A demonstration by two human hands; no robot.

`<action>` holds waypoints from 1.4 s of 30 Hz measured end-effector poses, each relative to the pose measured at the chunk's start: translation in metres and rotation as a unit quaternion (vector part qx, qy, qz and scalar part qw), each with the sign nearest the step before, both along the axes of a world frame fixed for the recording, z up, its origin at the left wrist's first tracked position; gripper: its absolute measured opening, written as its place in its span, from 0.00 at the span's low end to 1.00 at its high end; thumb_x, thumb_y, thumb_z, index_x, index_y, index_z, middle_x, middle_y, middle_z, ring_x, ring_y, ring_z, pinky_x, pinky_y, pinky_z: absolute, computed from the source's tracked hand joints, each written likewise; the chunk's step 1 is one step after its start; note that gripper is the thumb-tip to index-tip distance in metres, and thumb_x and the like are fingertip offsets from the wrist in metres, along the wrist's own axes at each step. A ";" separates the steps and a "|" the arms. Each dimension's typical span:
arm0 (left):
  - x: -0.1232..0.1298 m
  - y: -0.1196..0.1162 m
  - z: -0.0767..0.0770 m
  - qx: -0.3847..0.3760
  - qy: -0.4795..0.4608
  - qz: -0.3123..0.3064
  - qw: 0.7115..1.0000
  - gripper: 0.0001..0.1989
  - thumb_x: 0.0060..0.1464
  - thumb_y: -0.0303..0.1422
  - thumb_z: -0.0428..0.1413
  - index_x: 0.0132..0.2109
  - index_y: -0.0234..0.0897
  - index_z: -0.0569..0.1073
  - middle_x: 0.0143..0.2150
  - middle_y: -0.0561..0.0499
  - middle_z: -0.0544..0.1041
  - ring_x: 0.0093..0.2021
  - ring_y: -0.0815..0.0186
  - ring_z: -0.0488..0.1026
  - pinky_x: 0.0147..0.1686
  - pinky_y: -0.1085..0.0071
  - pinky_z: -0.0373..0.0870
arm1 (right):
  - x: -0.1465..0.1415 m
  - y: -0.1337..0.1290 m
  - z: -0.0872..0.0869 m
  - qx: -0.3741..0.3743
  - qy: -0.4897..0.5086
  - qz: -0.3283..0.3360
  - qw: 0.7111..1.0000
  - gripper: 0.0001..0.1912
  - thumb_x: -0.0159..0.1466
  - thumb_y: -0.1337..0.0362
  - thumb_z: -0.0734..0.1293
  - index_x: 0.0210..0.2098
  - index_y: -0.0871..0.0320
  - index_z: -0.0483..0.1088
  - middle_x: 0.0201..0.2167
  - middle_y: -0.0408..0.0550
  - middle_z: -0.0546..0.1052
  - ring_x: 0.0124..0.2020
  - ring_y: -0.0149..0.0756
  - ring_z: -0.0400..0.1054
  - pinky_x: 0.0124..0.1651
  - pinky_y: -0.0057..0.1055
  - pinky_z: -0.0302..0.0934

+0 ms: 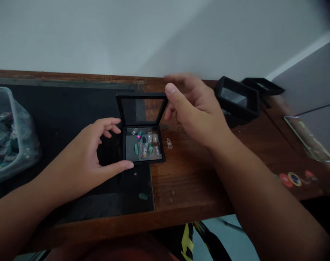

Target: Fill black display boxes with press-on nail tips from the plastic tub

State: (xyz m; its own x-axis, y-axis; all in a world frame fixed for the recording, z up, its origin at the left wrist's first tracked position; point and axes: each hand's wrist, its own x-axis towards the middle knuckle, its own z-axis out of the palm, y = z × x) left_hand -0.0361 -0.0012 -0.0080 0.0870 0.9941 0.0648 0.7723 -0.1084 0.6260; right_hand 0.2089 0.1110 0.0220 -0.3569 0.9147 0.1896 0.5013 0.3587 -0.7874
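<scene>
A small black case (pixel 164 160) with a windowed lid (pixel 142 95) stands open, its lid raised upright. Several press-on nails (pixel 150 149), green, clear and silvery, lie in its tray. My left hand (pixel 86 152) spans the case's left side, fingers apart; its thumb touches the front left corner and the fingertips are by the hinge. At the lid's top right corner is my right hand (pixel 200 112), thumb against the frame and other fingers curled beside and behind it. A clear nail (pixel 169 143) lies just right of the case, and a dark green nail (pixel 143 196) in front.
A clear plastic tub (pixel 16 119) of small wrapped items stands at left on a black mat (pixel 72 105). Black boxes (pixel 237 98) sit at the back right of the wooden table (pixel 192 188). Round red stickers (pixel 286 180) and a framed panel (pixel 307 139) are farther right. A wall rises behind.
</scene>
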 end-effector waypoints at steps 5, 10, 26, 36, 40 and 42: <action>-0.002 0.001 -0.006 -0.016 0.010 0.003 1.000 0.46 0.54 0.60 0.65 0.72 0.46 0.62 0.62 0.42 0.75 0.60 0.45 0.74 0.60 0.43 0.72 | 0.003 -0.003 -0.002 0.034 -0.073 -0.010 0.997 0.33 0.74 0.39 0.64 0.69 0.52 0.65 0.29 0.42 0.78 0.32 0.39 0.77 0.36 0.34 0.66; -0.003 0.001 -0.009 -0.015 0.020 0.003 1.000 0.42 0.59 0.59 0.61 0.72 0.45 0.61 0.63 0.41 0.74 0.61 0.45 0.73 0.62 0.43 0.70 | 0.005 -0.018 0.009 0.158 -0.125 0.009 0.980 0.41 0.63 0.45 0.78 0.67 0.55 0.62 0.46 0.53 0.80 0.44 0.47 0.77 0.44 0.40 0.71; -0.003 0.001 -0.009 -0.027 0.019 0.008 0.999 0.48 0.57 0.60 0.62 0.74 0.42 0.58 0.65 0.40 0.72 0.62 0.45 0.71 0.64 0.42 0.70 | -0.011 -0.033 0.003 0.259 -0.260 0.036 0.930 0.48 0.64 0.54 0.78 0.76 0.53 0.56 0.63 0.62 0.68 0.60 0.62 0.69 0.58 0.53 0.74; 0.001 0.003 -0.005 -0.048 0.009 0.025 0.998 0.49 0.54 0.61 0.61 0.74 0.42 0.56 0.63 0.40 0.72 0.59 0.45 0.72 0.62 0.42 0.71 | -0.011 -0.025 -0.002 0.244 -0.269 0.041 0.931 0.48 0.63 0.53 0.79 0.76 0.54 0.57 0.63 0.62 0.69 0.62 0.62 0.69 0.60 0.52 0.72; 0.000 0.003 -0.006 -0.046 0.013 0.020 0.999 0.49 0.54 0.61 0.61 0.74 0.42 0.57 0.64 0.39 0.72 0.60 0.45 0.72 0.63 0.42 0.70 | -0.008 -0.022 0.000 0.228 -0.233 0.045 0.944 0.48 0.62 0.54 0.80 0.75 0.55 0.59 0.63 0.62 0.70 0.61 0.59 0.70 0.59 0.50 0.72; -0.001 0.002 -0.007 -0.046 0.012 0.018 0.999 0.49 0.55 0.61 0.61 0.74 0.42 0.57 0.64 0.40 0.72 0.61 0.45 0.72 0.63 0.42 0.70 | -0.006 -0.020 0.001 0.218 -0.202 0.051 0.953 0.42 0.65 0.53 0.77 0.73 0.56 0.61 0.62 0.62 0.72 0.60 0.56 0.71 0.59 0.47 0.72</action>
State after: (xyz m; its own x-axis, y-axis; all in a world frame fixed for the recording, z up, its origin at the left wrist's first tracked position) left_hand -0.0373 0.0011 -0.0150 0.0515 0.9983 -0.0288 0.7892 -0.0230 0.6138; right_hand 0.2031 0.0908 0.0226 -0.5650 0.7362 0.3724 0.6764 0.6718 -0.3019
